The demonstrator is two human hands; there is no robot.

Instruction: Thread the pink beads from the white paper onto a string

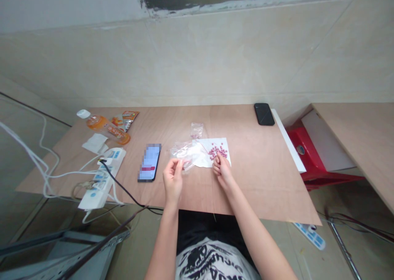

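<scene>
Grip, left hand (172, 179): thumb and fingertips were pinched together beside a clear bag (181, 150); contents, if any, were too small to tell. Grip, right hand (223, 171): fingers were closed at the near side of the pink beads (213, 153); load could not be told. Pink beads: loose, many, lay on white paper (203, 161) at mid-tabletop (261, 181); more appeared bagged in a small bag (197, 129) beyond. Stage, as judged: beads lay set out, most left to handle. Edges: front edge ran near both hands; lit phone (149, 163) bounded the left; widest room lay rightward, below the black phone (264, 114)
</scene>
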